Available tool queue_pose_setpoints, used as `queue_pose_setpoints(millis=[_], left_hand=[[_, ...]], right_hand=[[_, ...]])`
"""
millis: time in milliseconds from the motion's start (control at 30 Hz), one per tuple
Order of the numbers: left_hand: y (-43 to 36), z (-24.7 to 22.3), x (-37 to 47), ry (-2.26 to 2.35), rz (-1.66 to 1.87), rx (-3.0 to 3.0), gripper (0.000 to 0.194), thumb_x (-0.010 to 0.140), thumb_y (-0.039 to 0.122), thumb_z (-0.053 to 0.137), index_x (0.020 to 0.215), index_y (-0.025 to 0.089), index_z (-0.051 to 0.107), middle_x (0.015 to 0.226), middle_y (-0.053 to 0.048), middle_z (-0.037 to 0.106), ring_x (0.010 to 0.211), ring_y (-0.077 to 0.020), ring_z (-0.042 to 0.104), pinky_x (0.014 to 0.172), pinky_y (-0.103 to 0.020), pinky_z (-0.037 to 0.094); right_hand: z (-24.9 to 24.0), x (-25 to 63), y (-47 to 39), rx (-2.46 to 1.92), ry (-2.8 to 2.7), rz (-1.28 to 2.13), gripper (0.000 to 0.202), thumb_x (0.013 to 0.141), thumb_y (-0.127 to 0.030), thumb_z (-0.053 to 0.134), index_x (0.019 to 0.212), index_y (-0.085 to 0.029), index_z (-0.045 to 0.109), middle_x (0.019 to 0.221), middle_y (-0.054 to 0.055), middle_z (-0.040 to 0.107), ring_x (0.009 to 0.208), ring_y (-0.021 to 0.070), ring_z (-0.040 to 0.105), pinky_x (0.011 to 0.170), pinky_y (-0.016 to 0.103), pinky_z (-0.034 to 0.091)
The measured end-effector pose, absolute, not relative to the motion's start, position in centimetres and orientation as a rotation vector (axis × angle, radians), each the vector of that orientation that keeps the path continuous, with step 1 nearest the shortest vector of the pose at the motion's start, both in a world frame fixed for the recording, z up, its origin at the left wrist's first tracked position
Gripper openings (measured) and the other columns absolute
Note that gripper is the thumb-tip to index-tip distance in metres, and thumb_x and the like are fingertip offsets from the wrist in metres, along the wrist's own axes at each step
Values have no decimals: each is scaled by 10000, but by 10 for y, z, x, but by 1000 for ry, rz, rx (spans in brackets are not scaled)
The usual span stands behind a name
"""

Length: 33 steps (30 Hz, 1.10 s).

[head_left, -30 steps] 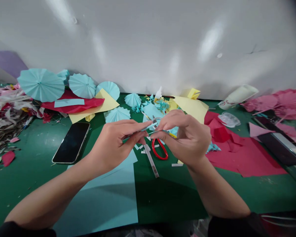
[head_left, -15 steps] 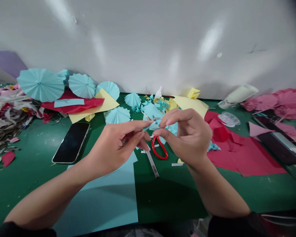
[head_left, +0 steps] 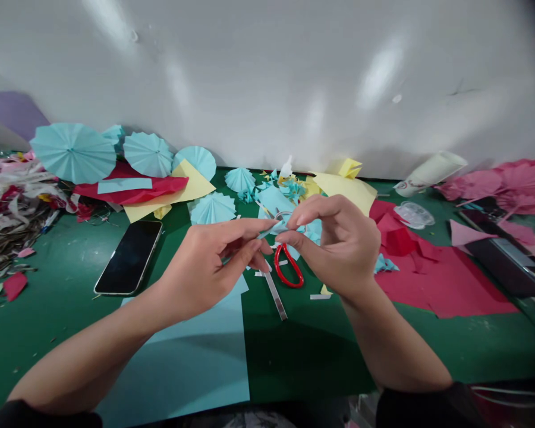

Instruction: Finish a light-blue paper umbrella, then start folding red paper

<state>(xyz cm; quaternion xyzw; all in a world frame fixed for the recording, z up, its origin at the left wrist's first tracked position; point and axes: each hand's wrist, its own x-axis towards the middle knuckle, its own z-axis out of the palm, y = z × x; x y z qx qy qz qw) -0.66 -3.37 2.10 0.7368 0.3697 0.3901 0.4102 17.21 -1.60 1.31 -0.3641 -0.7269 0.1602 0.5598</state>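
Note:
Between my hands is a small piece of light blue paper (head_left: 267, 231), pinched from both sides above the table. My left hand (head_left: 218, 255) grips its left end between thumb and fingers. The thumb and index finger of my right hand (head_left: 339, 244) close on its right end. Just beneath them lie red-handled scissors (head_left: 289, 284), their upper part partly covered by my fingers. A narrow metallic strip (head_left: 276, 297) rests left of the handle. A large light blue sheet (head_left: 196, 362) lies below my left hand.
Pleated blue paper rounds (head_left: 74, 153) line the wall at the left. A black phone (head_left: 129, 258) lies left of my hands. Red paper (head_left: 463, 285), a paper cup (head_left: 430, 172) and pink pleated paper (head_left: 521, 187) are at the right. Blue and yellow scraps lie beyond my hands.
My right hand has shifted very slightly left, and more of the blue piece shows between my fingertips. My left hand has barely moved.

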Motion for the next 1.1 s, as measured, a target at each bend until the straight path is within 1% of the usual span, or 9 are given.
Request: queue_pose_setpoints(millis=[133, 300, 533, 800, 967, 1100], left_hand=[[-35, 22, -6, 937, 983, 1862, 262, 848, 152, 471, 1083, 172, 584, 811, -17, 677, 657, -113, 670, 648, -214, 565], [-35, 24, -5, 962, 959, 1902, 255, 846, 166, 477, 1076, 166, 587, 805, -19, 685, 659, -112, 671, 634, -195, 558], [-37, 25, -6, 1028, 948, 2046, 227, 846, 172, 479, 1038, 178, 600, 696, 9, 684, 658, -111, 665, 583, -163, 524], [-37, 25, -7, 1058, 964, 2324, 214, 863, 166, 451, 1025, 197, 589, 702, 30, 685, 634, -90, 640, 599, -168, 483], [-37, 17, -8, 1096, 912, 2483, 251, 878, 194, 425, 1067, 228, 587, 816, 0, 701, 733, -125, 650, 625, -195, 482], [-37, 16, -8, 1111, 928, 2473, 243, 874, 191, 431, 1062, 211, 585, 802, 0, 695, 715, -121, 645, 621, -193, 476]], right_hand=[[14, 172, -17, -904, -1723, 388, 226, 658, -345, 724, 692, -240, 526, 655, -26, 571, 625, 135, 541, 588, 312, 444], [15, 172, -17, -876, -1730, 401, 204, 670, -319, 718, 704, -234, 536, 662, -27, 572, 631, 129, 543, 586, 299, 438], [16, 172, -17, -893, -1751, 427, 182, 697, -334, 690, 709, -232, 540, 666, -27, 574, 632, 122, 540, 582, 289, 434], [19, 172, -19, -852, -1788, 514, 121, 719, -239, 658, 746, -227, 540, 690, -27, 568, 661, 117, 551, 605, 273, 452], [19, 171, -19, -900, -1795, 569, 56, 752, -203, 595, 759, -223, 542, 701, -24, 564, 666, 113, 550, 608, 272, 450], [19, 172, -17, -910, -1784, 606, 49, 773, -236, 586, 755, -222, 542, 703, -23, 566, 673, 111, 547, 606, 267, 438]])
